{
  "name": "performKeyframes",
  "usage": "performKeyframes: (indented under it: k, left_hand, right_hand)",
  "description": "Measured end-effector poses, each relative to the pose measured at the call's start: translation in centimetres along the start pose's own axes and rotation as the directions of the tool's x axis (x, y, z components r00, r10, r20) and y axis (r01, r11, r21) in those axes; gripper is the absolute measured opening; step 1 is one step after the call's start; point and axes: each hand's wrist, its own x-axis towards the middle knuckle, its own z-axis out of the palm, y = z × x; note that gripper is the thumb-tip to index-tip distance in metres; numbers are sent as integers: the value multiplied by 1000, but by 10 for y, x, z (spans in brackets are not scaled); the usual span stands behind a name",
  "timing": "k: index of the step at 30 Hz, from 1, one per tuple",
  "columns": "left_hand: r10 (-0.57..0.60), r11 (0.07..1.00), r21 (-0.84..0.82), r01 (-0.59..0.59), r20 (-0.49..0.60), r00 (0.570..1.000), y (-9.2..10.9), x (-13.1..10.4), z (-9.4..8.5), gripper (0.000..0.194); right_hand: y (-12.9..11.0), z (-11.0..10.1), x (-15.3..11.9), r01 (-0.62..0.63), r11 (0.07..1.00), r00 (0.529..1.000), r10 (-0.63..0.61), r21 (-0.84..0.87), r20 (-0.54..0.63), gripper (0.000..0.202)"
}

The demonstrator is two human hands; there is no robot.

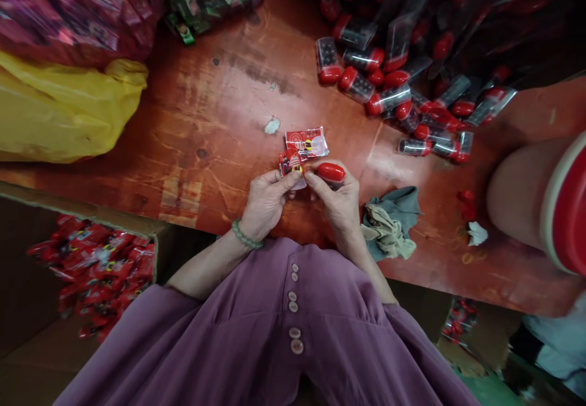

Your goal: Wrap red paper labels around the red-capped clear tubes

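Observation:
My left hand [268,201], with a green bead bracelet at the wrist, pinches a small red printed packet [290,163] between thumb and fingers. Close beside it, my right hand [337,195] is wrapped round a container with a red cap [331,173]; its lower part is hidden in the palm. The right thumb and index fingertips meet near the packet's edge. Just beyond both hands, a second red printed packet [307,142] lies on the reddish table [220,125], partly overlapped by the held one.
Clear tubes with red caps [357,83] are heaped at the back right. Grey cloths [391,220] lie right of my hands, near a large red-lidded bucket [517,192]. Bags, one yellow [59,110], fill the back left. A box of red packets [103,265] stands lower left.

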Motion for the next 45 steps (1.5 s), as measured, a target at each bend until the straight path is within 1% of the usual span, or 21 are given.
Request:
performKeyframes:
  k: [3, 5, 9, 15, 19, 22, 26, 29, 32, 35, 37, 39, 42, 45]
  left_hand:
    - [59, 996, 69, -63, 54, 997, -3, -1, -3, 37]
    - [77, 988, 128, -87, 86, 993, -5, -2, -7, 38]
    - [11, 971, 236, -38, 114, 993, -10, -3, -14, 29]
    - [-64, 957, 288, 27, 121, 991, -12, -10, -24, 21]
    - [-116, 945, 319, 70, 127, 985, -8, -17, -25, 21]
    - [-85, 937, 348, 42, 111, 990, -7, -17, -22, 24]
    - [-3, 951, 308, -27, 95, 996, -7, -13, -18, 30]
    - [-8, 973, 232, -12, 86, 996, -6, -11, -16, 35]
    - [-29, 984, 178, 16, 73, 997, -4, -11, -14, 37]
    - [-42, 987, 155, 32, 61, 997, -1, -10, -13, 38]
    - [-57, 988, 146, 48, 59, 997, 0, -9, -12, 40]
    - [-73, 988, 141, 63, 63, 995, 0, -8, -11, 40]
    - [-85, 988, 137, 73, 86, 993, -1, -8, -11, 39]
    - [-90, 990, 118, 77, 109, 990, -1, -8, -11, 37]
  right_hand:
    - [3, 0, 1, -68, 993, 997, 65, 95, 30, 32]
    - [5, -1, 1, -108, 982, 994, 103, 156, 38, 33]
    - [9, -3, 2, -163, 972, 986, 156, 171, 51, 35]
    - [20, -8, 0, -180, 976, 983, 182, 123, -1, 32]
    - [18, -13, 3, -165, 982, 986, 162, 94, 43, 30]
    - [10, -14, 8, -130, 987, 989, 122, 93, 89, 30]
    - [2, -12, 12, -88, 995, 985, 79, 49, 155, 35]
    - [2, -18, 10, -31, 999, 990, 28, 19, 141, 40]
    - [1, -33, 0, -24, 1000, 988, 27, -19, 149, 39]
    - [-7, -46, -18, -47, 996, 984, 58, -70, 169, 33]
    - [-15, -48, -30, -75, 994, 983, 87, -77, 162, 30]
    - [-23, -45, -40, -127, 990, 979, 134, -58, 156, 30]
    - [-27, -36, -46, -213, 977, 958, 214, -23, 193, 36]
    - [-24, -29, -43, -223, 975, 954, 220, -8, 201, 44]
